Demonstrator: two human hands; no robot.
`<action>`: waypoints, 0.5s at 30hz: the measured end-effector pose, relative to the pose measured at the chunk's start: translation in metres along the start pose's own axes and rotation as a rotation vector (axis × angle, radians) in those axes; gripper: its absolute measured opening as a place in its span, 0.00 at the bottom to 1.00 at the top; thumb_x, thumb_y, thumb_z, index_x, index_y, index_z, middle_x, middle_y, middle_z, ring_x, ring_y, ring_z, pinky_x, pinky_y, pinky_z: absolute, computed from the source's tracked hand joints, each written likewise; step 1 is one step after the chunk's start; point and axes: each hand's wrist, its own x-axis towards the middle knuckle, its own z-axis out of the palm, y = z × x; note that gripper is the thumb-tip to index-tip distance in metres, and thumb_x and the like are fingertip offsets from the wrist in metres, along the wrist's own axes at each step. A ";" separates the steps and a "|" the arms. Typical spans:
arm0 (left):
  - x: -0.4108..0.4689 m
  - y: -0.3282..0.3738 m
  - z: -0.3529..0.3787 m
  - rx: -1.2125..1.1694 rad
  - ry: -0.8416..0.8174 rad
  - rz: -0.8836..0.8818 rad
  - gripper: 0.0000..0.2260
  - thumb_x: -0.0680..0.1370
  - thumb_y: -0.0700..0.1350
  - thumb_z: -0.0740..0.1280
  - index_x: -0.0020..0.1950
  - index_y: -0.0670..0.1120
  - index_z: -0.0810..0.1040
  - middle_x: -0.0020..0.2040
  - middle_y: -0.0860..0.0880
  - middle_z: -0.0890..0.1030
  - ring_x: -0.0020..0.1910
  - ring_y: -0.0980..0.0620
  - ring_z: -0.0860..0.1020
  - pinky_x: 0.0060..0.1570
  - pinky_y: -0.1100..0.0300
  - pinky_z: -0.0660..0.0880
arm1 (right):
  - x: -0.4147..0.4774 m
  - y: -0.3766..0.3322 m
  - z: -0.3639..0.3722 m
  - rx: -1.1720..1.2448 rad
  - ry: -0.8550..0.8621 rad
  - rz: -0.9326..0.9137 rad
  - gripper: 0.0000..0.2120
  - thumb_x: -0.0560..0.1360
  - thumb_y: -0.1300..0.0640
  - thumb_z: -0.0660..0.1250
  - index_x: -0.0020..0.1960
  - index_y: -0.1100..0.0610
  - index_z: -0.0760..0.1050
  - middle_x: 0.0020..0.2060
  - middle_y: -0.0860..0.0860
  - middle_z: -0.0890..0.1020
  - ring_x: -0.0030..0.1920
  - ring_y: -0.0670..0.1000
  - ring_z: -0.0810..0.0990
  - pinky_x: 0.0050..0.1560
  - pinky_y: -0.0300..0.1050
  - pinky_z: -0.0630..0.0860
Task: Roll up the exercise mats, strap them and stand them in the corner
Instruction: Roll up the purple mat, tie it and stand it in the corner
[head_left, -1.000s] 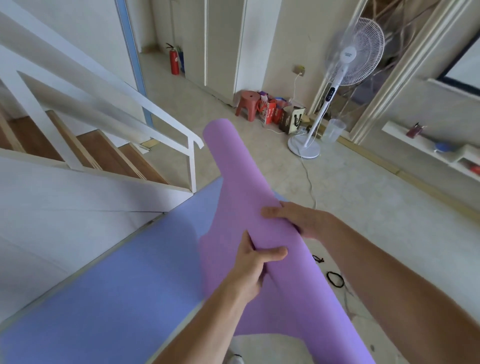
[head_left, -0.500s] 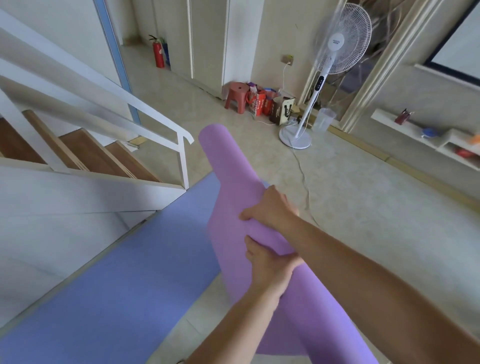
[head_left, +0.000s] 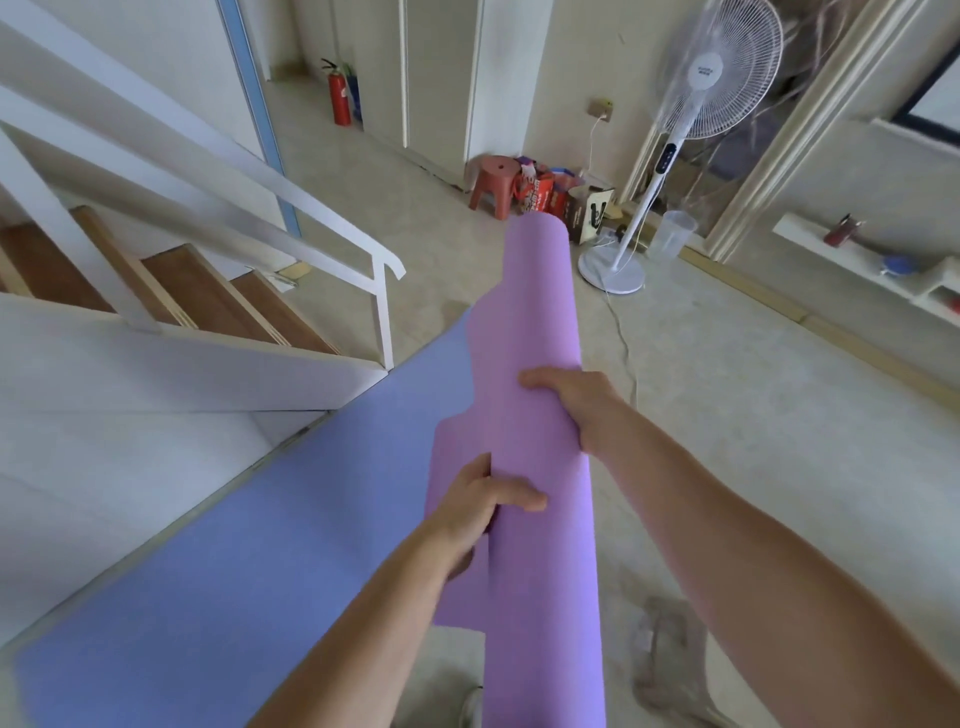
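Observation:
A purple exercise mat, loosely rolled into a long tube, stands nearly upright in front of me, off the floor at its upper part. My left hand pinches the loose outer flap of the purple mat at mid-height. Higher up, my right hand wraps around the tube from the right side. A blue exercise mat lies flat and unrolled on the floor to the left, running along the stair wall. The purple tube's lower end is cut off by the frame.
A white staircase with a railing borders the blue mat on the left. A standing fan with its cord trailing on the floor, a red stool, bags and a low white shelf stand at the back.
The purple mat has been turned more upright and its roll looks tighter. My left hand shifted from under my right hand to the outer flap; my right hand moved to the tube's right side.

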 end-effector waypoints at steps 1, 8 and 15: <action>-0.002 0.003 0.002 0.144 0.082 -0.028 0.46 0.57 0.47 0.74 0.76 0.49 0.67 0.68 0.47 0.75 0.61 0.46 0.79 0.50 0.54 0.77 | 0.001 0.002 0.004 -0.044 0.078 -0.023 0.31 0.54 0.51 0.84 0.53 0.60 0.79 0.47 0.55 0.84 0.46 0.56 0.84 0.47 0.51 0.83; -0.018 -0.007 0.028 0.936 0.511 0.111 0.50 0.65 0.56 0.75 0.79 0.48 0.49 0.67 0.49 0.67 0.60 0.43 0.75 0.51 0.52 0.76 | -0.018 0.013 0.036 -0.073 0.200 -0.124 0.40 0.52 0.42 0.82 0.58 0.56 0.72 0.49 0.50 0.82 0.47 0.55 0.82 0.51 0.52 0.81; -0.029 0.002 -0.020 0.203 0.144 0.170 0.33 0.59 0.43 0.79 0.63 0.54 0.78 0.54 0.54 0.85 0.53 0.51 0.84 0.56 0.46 0.80 | -0.014 0.018 0.006 0.213 -0.241 0.006 0.48 0.51 0.37 0.83 0.65 0.56 0.76 0.56 0.52 0.85 0.57 0.55 0.83 0.62 0.56 0.78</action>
